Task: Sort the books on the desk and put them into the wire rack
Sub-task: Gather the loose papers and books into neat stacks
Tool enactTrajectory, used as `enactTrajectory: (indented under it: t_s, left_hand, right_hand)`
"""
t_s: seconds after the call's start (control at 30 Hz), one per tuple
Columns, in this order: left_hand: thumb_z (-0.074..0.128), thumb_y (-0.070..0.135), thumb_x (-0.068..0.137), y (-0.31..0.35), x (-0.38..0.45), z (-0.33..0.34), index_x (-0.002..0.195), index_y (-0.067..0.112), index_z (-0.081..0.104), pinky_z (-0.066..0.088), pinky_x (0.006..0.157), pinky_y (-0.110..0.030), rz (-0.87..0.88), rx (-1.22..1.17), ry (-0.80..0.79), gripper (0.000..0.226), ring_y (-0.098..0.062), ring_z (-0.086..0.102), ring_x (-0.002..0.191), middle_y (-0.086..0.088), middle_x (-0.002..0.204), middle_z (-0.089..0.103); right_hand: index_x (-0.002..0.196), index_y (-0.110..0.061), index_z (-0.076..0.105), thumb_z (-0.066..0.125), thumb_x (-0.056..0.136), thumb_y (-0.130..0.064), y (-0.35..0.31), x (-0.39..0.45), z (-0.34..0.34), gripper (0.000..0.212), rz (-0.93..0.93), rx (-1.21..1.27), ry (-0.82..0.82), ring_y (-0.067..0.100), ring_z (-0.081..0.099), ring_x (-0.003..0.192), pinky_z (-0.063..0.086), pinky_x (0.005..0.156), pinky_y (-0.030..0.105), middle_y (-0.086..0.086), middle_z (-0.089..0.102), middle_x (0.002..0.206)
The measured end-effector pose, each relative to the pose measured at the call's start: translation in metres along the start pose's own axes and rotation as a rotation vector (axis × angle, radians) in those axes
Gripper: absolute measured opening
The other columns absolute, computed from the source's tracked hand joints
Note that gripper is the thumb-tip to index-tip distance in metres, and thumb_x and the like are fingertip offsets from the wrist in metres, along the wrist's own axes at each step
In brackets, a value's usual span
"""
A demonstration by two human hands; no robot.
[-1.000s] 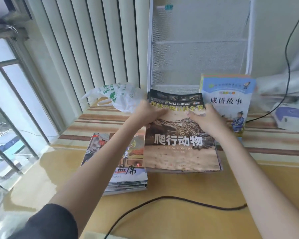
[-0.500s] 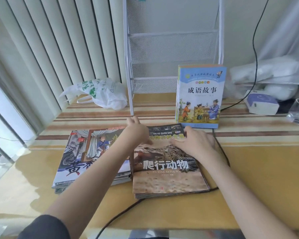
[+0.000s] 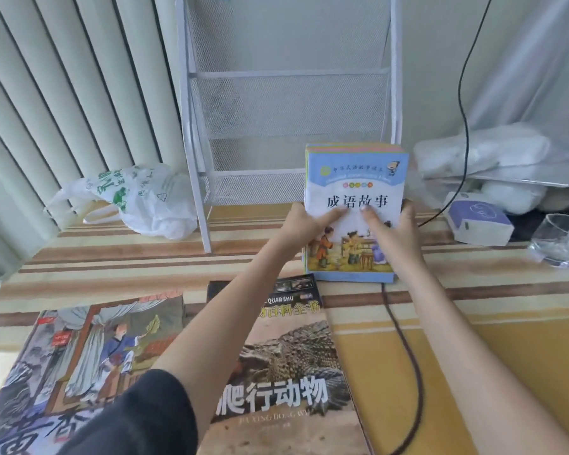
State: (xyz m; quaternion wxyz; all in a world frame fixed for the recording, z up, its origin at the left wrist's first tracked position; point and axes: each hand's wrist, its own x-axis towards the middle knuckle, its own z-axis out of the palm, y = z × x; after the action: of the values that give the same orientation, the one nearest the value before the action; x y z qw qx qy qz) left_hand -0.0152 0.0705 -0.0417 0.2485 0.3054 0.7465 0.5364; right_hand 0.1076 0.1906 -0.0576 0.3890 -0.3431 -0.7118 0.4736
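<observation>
Presently both hands are on the blue storybook stack (image 3: 355, 178), which stands upright on the desk (image 3: 506, 372) directly in front of the wire rack (image 3: 286, 73), against the rack's lower right corner. The left hand (image 3: 304, 224) grips the stack's left edge, thumb laid across the front cover. The right hand (image 3: 396, 229) grips the right edge in the same way, thumb on the cover, remaining fingers wrapped behind and out of sight. The stack's bottom edge appears to rest on the striped cloth (image 3: 112, 261); whether it is lifted clear cannot be determined.

The rack's mesh pockets hold no books. Nearer the person than the rack, the reptile book (image 3: 296, 366) lies flat, face up, partly under the left forearm. Just beside it, further left of the rack, the illustrated magazine pile (image 3: 89, 359) lies flat.

Left of the rack's foot sits a white plastic bag (image 3: 138, 198). Right of the rack are a small lilac-topped box (image 3: 478, 221), a clear glass (image 3: 555, 239) and wrapped white bundles (image 3: 493, 156). A black cable (image 3: 404, 343) runs from beneath the stack toward the desk's near edge.
</observation>
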Motion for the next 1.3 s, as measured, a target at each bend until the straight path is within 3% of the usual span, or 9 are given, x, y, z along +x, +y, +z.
enactTrajectory:
  t_s: [0.17, 0.27, 0.43, 0.63, 0.77, 0.9, 1.07, 1.2, 1.3]
  left_hand:
    - [0.081, 0.036, 0.073, -0.014, 0.009, 0.01, 0.096, 0.024, 0.067, 0.06, 0.073, -0.036, 0.125, -0.194, 0.066, 0.03, -0.019, 0.072, 0.08, -0.005, 0.092, 0.075]
    - [0.083, 0.04, 0.068, -0.016, 0.01, 0.014, 0.107, 0.015, 0.064, 0.053, 0.054, -0.025, 0.155, -0.236, 0.101, 0.05, -0.012, 0.068, 0.066, -0.004, 0.094, 0.073]
    - [0.084, 0.054, 0.054, -0.012, 0.002, 0.013, 0.115, 0.015, 0.058, 0.05, 0.057, -0.021, 0.162, -0.223, 0.141, 0.077, -0.012, 0.065, 0.072, -0.004, 0.104, 0.071]
    - [0.083, 0.044, 0.056, 0.024, -0.035, 0.01, 0.115, 0.014, 0.055, 0.054, 0.061, -0.025, 0.325, -0.261, 0.112, 0.072, -0.015, 0.07, 0.086, -0.004, 0.105, 0.071]
    - [0.083, 0.023, 0.071, 0.038, -0.071, 0.016, 0.119, 0.008, 0.05, 0.054, 0.065, -0.023, 0.424, -0.293, 0.052, 0.06, -0.015, 0.069, 0.092, -0.008, 0.11, 0.068]
    - [0.082, 0.031, 0.071, 0.014, -0.098, 0.038, 0.122, 0.013, 0.048, 0.056, 0.081, -0.029, 0.421, -0.241, 0.014, 0.064, -0.012, 0.065, 0.104, -0.003, 0.115, 0.065]
    - [0.082, 0.017, 0.072, -0.015, -0.115, 0.052, 0.124, 0.017, 0.038, 0.054, 0.085, -0.026, 0.406, -0.076, -0.102, 0.068, -0.006, 0.063, 0.103, 0.012, 0.111, 0.06]
    - [0.08, 0.032, 0.073, -0.007, -0.111, 0.058, 0.124, 0.013, 0.04, 0.057, 0.08, -0.036, 0.422, -0.117, -0.033, 0.067, -0.018, 0.065, 0.101, -0.001, 0.113, 0.063]
    - [0.074, 0.052, 0.068, 0.009, -0.111, 0.058, 0.119, 0.013, 0.05, 0.058, 0.078, -0.043, 0.367, -0.149, -0.009, 0.069, -0.022, 0.069, 0.094, -0.006, 0.111, 0.067]
  right_hand:
    - [0.109, -0.023, 0.04, 0.077, 0.07, -0.047, 0.013, 0.017, 0.009, 0.059, -0.027, 0.149, 0.041, 0.017, 0.059, 0.104, 0.049, 0.082, 0.032, 0.004, 0.058, 0.117]
    - [0.107, -0.021, 0.045, 0.073, 0.077, -0.04, 0.014, 0.013, 0.012, 0.045, 0.01, 0.225, 0.058, 0.012, 0.061, 0.082, 0.05, 0.062, 0.025, 0.001, 0.062, 0.105]
    - [0.094, -0.03, 0.056, 0.065, 0.083, -0.045, 0.0, 0.003, 0.006, 0.021, -0.008, 0.274, 0.016, -0.002, 0.051, 0.045, 0.04, 0.04, 0.018, -0.011, 0.064, 0.081]
    - [0.099, -0.032, 0.056, 0.07, 0.073, -0.053, -0.038, -0.029, -0.022, 0.036, -0.189, 0.377, 0.074, -0.009, 0.062, 0.081, 0.05, 0.062, 0.014, -0.021, 0.065, 0.09]
    - [0.1, -0.033, 0.054, 0.065, 0.056, -0.076, -0.053, -0.058, -0.051, 0.062, -0.272, 0.387, 0.095, -0.01, 0.062, 0.08, 0.049, 0.062, 0.011, -0.023, 0.066, 0.087]
    - [0.102, -0.032, 0.051, 0.063, 0.048, -0.083, -0.04, -0.088, -0.074, 0.075, -0.274, 0.361, 0.05, -0.014, 0.06, 0.084, 0.045, 0.07, 0.005, -0.017, 0.062, 0.096]
    - [0.092, -0.032, 0.049, 0.057, 0.023, -0.093, -0.015, -0.107, -0.09, 0.092, -0.133, 0.3, -0.041, -0.014, 0.059, 0.073, 0.047, 0.057, 0.005, -0.021, 0.058, 0.087]
    - [0.104, -0.027, 0.055, 0.061, 0.04, -0.089, -0.016, -0.102, -0.09, 0.09, -0.166, 0.269, -0.028, -0.015, 0.06, 0.078, 0.051, 0.064, 0.013, -0.017, 0.062, 0.094]
    - [0.113, -0.02, 0.058, 0.063, 0.065, -0.073, -0.025, -0.096, -0.095, 0.071, -0.13, 0.148, 0.003, -0.008, 0.061, 0.069, 0.046, 0.054, 0.01, -0.005, 0.068, 0.097]
